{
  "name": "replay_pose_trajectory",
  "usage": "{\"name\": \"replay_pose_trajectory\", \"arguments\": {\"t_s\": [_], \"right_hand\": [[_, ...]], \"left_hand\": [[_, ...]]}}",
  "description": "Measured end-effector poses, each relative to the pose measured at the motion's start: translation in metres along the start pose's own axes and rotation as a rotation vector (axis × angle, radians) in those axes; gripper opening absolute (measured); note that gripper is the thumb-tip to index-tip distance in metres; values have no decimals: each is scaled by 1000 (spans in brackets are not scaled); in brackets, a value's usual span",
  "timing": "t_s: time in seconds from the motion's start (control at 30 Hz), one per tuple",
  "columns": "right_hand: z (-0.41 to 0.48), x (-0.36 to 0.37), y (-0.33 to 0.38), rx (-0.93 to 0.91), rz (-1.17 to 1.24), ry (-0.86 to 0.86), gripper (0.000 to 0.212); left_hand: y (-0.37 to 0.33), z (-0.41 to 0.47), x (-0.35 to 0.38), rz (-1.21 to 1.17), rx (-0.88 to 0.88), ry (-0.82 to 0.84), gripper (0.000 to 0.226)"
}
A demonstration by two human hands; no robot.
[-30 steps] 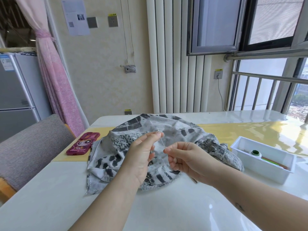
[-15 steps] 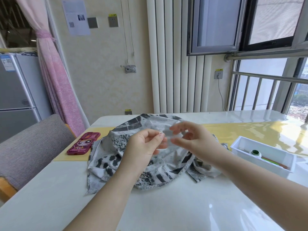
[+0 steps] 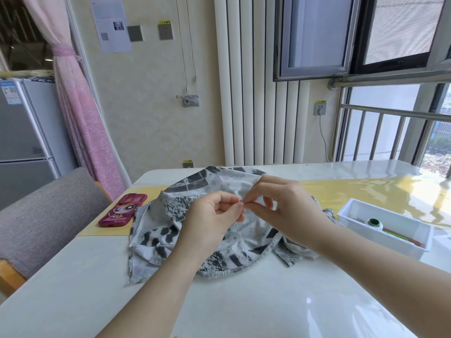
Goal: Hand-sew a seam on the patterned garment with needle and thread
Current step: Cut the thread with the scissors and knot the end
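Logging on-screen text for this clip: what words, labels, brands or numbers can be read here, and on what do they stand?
No text can be quoted.
The wall notice: fine print and a QR code, too small to read.
The yellow tags above the wall sockets: blurred.
The sticker on the fridge: blurred.
The red phone case: lettering under a cartoon face, unreadable.

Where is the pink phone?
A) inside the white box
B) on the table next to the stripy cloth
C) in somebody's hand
B: the pink phone lies flat on the table beside the patterned garment, well away from the white tray.
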State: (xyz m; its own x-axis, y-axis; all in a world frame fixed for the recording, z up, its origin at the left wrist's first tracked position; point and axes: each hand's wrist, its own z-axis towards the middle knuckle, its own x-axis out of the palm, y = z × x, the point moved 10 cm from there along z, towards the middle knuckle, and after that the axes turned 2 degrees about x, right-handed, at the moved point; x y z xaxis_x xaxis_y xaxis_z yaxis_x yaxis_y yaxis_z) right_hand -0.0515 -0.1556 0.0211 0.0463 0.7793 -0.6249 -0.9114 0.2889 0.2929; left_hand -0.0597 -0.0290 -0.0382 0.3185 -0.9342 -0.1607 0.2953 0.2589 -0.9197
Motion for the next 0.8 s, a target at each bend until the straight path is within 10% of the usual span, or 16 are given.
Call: {"name": "replay_pose_trajectory", "arguments": {"t_s": [0.67,0.8], "right_hand": [[-4,17,-42,487,402,82,6],[-20,37,-52,679,831,107,28]], "left_hand": [[1,-4,4,-117,-64,-17,10],[1,-5,3,-109,-76,-38,11]]}}
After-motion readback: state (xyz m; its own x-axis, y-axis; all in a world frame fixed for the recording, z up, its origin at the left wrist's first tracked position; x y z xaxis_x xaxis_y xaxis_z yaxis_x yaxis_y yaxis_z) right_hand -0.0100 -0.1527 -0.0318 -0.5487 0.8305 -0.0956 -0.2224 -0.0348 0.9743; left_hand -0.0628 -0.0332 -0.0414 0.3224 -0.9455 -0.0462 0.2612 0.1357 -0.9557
